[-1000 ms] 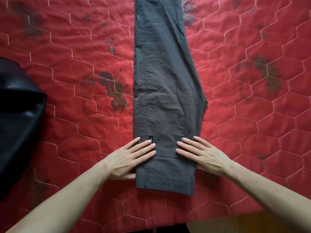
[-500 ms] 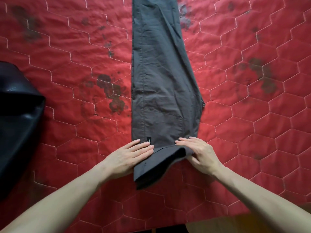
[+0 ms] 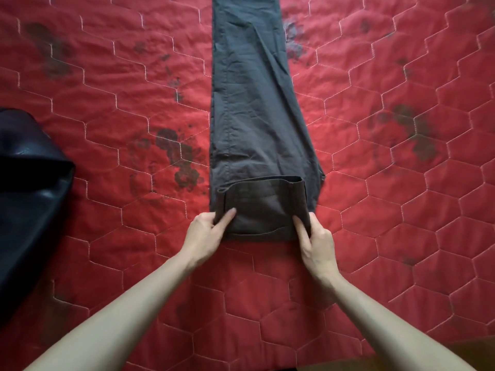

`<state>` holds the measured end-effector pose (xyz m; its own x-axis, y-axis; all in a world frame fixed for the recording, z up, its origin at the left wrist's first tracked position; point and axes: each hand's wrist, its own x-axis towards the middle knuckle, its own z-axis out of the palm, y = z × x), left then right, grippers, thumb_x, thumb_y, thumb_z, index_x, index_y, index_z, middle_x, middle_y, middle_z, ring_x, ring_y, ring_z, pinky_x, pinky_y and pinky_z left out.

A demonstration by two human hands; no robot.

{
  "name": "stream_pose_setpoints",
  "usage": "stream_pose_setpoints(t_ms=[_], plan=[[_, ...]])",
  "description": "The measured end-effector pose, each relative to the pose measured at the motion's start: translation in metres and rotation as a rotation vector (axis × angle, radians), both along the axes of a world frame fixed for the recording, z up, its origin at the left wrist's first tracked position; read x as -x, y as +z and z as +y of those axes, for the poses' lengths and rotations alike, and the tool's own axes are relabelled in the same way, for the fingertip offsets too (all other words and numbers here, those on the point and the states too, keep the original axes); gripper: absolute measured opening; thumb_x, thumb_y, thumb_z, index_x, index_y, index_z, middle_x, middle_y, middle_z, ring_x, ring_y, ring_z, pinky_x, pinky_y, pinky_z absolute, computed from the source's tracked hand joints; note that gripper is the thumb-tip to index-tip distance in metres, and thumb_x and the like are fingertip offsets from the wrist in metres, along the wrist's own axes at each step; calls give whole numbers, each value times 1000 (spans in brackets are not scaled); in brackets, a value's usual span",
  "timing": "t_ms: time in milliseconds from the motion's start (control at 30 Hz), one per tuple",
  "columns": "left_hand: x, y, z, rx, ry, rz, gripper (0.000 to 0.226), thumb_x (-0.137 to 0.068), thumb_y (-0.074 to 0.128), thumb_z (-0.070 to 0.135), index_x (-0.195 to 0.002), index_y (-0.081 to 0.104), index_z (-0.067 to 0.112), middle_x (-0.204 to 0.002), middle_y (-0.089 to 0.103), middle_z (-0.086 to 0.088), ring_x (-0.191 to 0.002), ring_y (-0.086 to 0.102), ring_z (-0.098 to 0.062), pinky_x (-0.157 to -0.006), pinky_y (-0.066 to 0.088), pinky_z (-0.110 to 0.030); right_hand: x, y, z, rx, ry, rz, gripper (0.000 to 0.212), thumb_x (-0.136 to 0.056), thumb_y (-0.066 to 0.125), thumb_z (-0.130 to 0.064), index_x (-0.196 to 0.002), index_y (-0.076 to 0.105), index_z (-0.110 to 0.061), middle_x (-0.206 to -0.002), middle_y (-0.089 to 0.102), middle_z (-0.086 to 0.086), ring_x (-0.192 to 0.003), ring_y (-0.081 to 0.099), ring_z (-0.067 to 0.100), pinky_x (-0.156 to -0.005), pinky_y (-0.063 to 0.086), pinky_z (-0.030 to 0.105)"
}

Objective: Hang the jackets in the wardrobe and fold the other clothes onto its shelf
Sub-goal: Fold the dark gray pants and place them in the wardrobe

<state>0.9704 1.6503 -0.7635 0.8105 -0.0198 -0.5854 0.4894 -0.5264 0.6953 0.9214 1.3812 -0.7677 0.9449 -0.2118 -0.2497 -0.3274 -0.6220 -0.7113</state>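
Red quilted fabric, a bedspread (image 3: 388, 236) stitched in pale hexagons and marked with dark blotches, filled nearly the whole head view. A black, glossy garment (image 3: 29, 199) lay heaped on it at the left edge, well apart from everything else; what kind of garment it was could not be told.

Down the middle of the bedspread lay a pair of dark grey trousers (image 3: 254, 103), folded lengthwise into one long strip that ran from the top edge of the view toward the person. The near end of the strip was turned back over itself, forming a folded flap (image 3: 262, 207) that sat on top of the strip. The flap's far edge ran straight across the trousers, and a curved seam showed near its close edge.

Two bare forearms reached in from the bottom corners. The left hand (image 3: 205, 235) grasped the flap's left edge, thumb lying on top of the cloth and the other fingers curled under the fold. The right hand (image 3: 318, 239) grasped the right edge in the same way, thumb on top and fingers wrapped round the side. Both hands pinched the doubled cloth at the near end of the trousers, against the bedspread.
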Motion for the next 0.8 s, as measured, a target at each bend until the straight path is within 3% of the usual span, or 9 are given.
stream_pose_setpoints(t_ms=[67,133,200,300,533,633,700,767,800], plan=[[-11,-4,-3,53,14,25,72,-87,56,78,-75,74,10,-74,77,-4,-67,66,-12,-74,56,-49,-1,-3,3,26,-53,-4,27,-107,50,-41,-102,60,-17,-75,66,4,-72,60,36,-68,45,45],[-18,-5,-8,57,18,-24,65,-93,59,68,-70,70,8,-71,75,2,-66,63,-10,-72,55,-48,-1,-6,7,110,-116,-23,32,-106,49,-44,-100,60,-15,-80,61,4,-77,58,34,-73,46,46],[-22,-6,-13,44,30,-73,68,-97,61,62,-62,56,4,-59,55,9,-59,46,-10,-64,47,-48,-3,-11,8,195,-190,-39,36,-105,51,-45,-96,62,-12,-79,55,4,-78,55,34,-77,44,46],[-26,-10,-19,-6,58,-128,65,-99,64,52,-55,35,14,-54,32,14,-56,31,-12,-56,32,-43,-14,-20,2,196,-297,14,41,-105,45,-48,-94,64,-14,-78,62,9,-79,57,36,-78,42,46],[-25,-6,-32,-175,177,-180,68,-98,65,50,-54,26,17,-52,23,6,-52,24,-15,-49,26,-29,-34,-13,-3,300,-169,9,28,-108,53,-33,-93,63,-12,-74,69,15,-72,60,44,-67,36,40],[-27,-4,-33,-338,172,-137,68,-95,64,60,-56,41,8,-48,33,2,-52,38,-26,-54,33,-37,-40,-13,-6,344,-121,39,29,-107,52,-35,-91,61,-13,-70,67,14,-70,62,44,-65,35,40],[-32,1,-35,-497,149,-160,55,-91,68,60,-67,50,14,-59,48,0,-64,53,-33,-60,37,-37,-42,-11,-8,443,-53,5,27,-106,49,-37,-92,59,-16,-79,67,8,-76,61,39,-69,39,42],[-35,8,-36,-569,92,-323,35,-88,76,45,-92,54,18,-89,57,-1,-86,56,-29,-71,44,-39,-45,-5,-10,540,-13,-40,26,-100,51,-37,-113,62,-17,-108,65,5,-98,59,33,-81,43,46],[-36,10,-35,-596,16,-451,37,-87,77,37,-106,55,15,-105,57,-6,-98,56,-29,-80,48,-44,-47,-2,-10,566,23,-80,35,-99,55,-34,-128,60,-16,-124,61,6,-114,57,32,-91,44,46]])
